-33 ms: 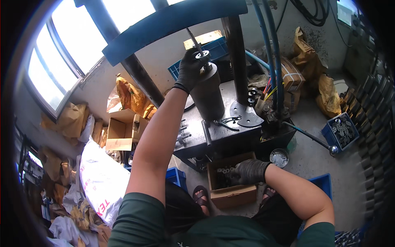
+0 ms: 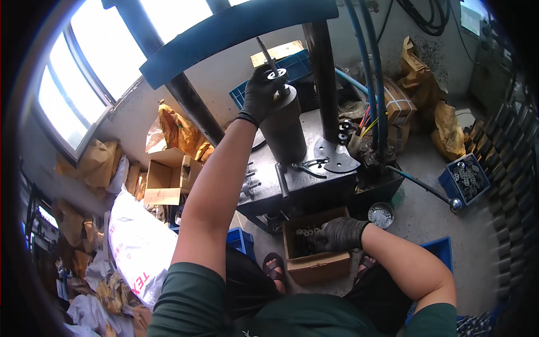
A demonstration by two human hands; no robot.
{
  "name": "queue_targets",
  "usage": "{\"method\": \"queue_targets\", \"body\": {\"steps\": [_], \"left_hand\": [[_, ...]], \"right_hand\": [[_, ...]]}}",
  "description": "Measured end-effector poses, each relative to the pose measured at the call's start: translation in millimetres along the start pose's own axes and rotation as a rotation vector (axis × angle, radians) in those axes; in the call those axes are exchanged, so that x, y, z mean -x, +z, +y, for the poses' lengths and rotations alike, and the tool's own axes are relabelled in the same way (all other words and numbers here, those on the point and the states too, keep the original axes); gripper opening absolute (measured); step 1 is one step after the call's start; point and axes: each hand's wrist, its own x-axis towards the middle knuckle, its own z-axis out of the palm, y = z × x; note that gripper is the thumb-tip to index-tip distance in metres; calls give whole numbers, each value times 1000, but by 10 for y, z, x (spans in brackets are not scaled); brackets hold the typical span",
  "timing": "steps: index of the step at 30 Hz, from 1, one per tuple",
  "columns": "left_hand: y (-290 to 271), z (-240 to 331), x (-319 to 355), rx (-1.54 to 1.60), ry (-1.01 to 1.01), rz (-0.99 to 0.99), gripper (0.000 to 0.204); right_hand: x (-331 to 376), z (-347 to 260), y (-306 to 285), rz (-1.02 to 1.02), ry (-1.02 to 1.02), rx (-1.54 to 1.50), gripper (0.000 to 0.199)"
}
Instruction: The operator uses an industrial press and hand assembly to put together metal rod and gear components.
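Note:
My left hand [image 2: 261, 94], in a dark glove, is closed round a pale metal ring [image 2: 276, 73] at the top of a thick grey cylinder [image 2: 284, 129]. A thin dark rod [image 2: 265, 51] rises from the ring, slightly tilted. The cylinder stands upright on a metal-topped bench [image 2: 259, 178]. Down by my feet, my right hand [image 2: 343, 233], also gloved, reaches into an open cardboard box [image 2: 319, 269] of small dark parts and ring-shaped pieces [image 2: 307, 232]. Its fingers are curled among them, and whatever they hold is hidden.
A blue press frame [image 2: 236, 39] arches over the cylinder on dark posts. Pliers [image 2: 309, 168], a short bar [image 2: 282, 181] and a fan-shaped plate [image 2: 337, 157] lie on the bench. A long lever [image 2: 421, 186] sticks out rightward. Blue bins [image 2: 474, 196] and a white sack [image 2: 137, 241] surround me.

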Motion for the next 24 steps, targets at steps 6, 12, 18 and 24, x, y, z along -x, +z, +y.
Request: {"method": "queue_targets", "body": {"steps": [6, 12, 18, 24], "left_hand": [[32, -51, -31, -41, 23, 71, 52], [16, -38, -29, -50, 28, 60, 52], [159, 14, 16, -97, 2, 36, 48], [-85, -323, -159, -648, 270, 58, 62]], "right_hand": [[13, -29, -7, -10, 56, 5, 44], [-11, 25, 12, -17, 58, 64, 44], [226, 117, -52, 150, 44, 91, 39], [1024, -213, -643, 581, 84, 147, 37]]}}
